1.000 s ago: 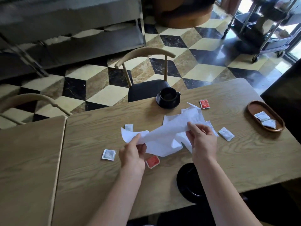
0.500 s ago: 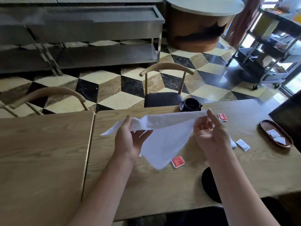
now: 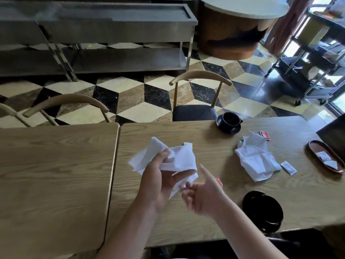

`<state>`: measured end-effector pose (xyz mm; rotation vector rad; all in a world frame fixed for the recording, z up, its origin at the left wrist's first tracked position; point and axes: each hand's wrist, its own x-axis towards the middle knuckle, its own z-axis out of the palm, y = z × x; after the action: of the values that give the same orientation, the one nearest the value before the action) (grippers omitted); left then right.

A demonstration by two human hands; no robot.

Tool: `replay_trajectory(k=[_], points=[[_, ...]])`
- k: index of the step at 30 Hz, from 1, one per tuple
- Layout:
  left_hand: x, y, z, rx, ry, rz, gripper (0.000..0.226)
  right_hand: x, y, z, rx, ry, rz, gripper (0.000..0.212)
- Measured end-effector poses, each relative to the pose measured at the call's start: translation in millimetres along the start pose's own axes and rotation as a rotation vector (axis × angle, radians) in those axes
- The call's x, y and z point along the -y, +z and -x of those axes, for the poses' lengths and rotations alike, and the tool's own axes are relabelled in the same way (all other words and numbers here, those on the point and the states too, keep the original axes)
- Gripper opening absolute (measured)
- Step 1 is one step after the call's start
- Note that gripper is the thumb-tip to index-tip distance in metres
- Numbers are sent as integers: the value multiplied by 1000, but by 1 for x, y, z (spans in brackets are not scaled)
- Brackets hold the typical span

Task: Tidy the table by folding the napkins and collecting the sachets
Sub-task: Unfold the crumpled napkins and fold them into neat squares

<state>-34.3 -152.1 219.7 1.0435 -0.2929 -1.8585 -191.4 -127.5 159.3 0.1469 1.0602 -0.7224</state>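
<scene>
Pinched between thumb and curled fingers, the white napkin (image 3: 168, 161) hangs bunched from the left hand (image 3: 158, 180) at frame centre, lifted off the right-hand table (image 3: 205, 217). Right hand (image 3: 203, 195) sits just below and right of it, palm up, thumb out, fingers half curled; fingertips seem to touch the cloth's lower corner, though blur makes it hard to say whether they hold it. Likely reason for the lift: cloth held in the air lets the edges drop so corners can be matched for a fold. Fold not yet formed; cloth looks gathered, not flat. Second napkin (image 3: 255, 161) lies crumpled at right of centre, untouched. Sachets scattered: a red sachet (image 3: 264, 135) beyond that napkin, a white sachet (image 3: 289, 167) at its right edge, another red one (image 3: 219, 181) mostly hidden behind the right thumb. Wooden tray (image 3: 313, 150) at far right edge already holds two white sachets, so that seems the collecting place. Black cup on saucer (image 3: 229, 123) at the table's far edge, black plate (image 3: 262, 210) near the lower right. Neither blocks the hands; the plate crowds the near edge where a folded napkin might be laid.
</scene>
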Motion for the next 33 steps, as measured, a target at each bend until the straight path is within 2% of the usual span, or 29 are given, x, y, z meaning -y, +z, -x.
replay_trajectory(k=[2,4,9,12,15,16,19,21,24,26,30,31,33], points=[[-1,-2,-4,-1,-10,51,26,-11,2,-8,65,81,-27,82],[-3,-6,-8,36,4,102,17,-11,7,-16,108,59,-149,81],[-7,-21,-18,118,37,260,20,11,12,-33,80,-168,-545,30],[-6,-30,-22,85,57,297,17,24,4,-35,117,-281,-656,19],[-6,-39,-26,19,56,320,20,36,-3,-27,212,-406,-653,35],[-7,-42,-28,8,55,322,22,42,-5,-23,253,-448,-612,35],[-13,-45,-35,3,54,309,25,67,-6,-10,394,-642,-412,12],[-20,-43,-42,-5,52,286,24,86,-4,-3,477,-695,-373,15],[-28,-37,-54,-40,49,265,21,103,-9,-2,566,-666,-403,22],[-31,-32,-63,-72,52,264,25,112,-10,-3,520,-649,-360,20],[-35,-23,-81,-244,19,197,27,128,-3,-13,167,-564,-299,28],[-35,-23,-84,-262,20,182,27,130,-4,-16,127,-563,-328,28],[-37,-24,-87,-257,49,161,27,132,-6,-16,179,-596,-360,22]])
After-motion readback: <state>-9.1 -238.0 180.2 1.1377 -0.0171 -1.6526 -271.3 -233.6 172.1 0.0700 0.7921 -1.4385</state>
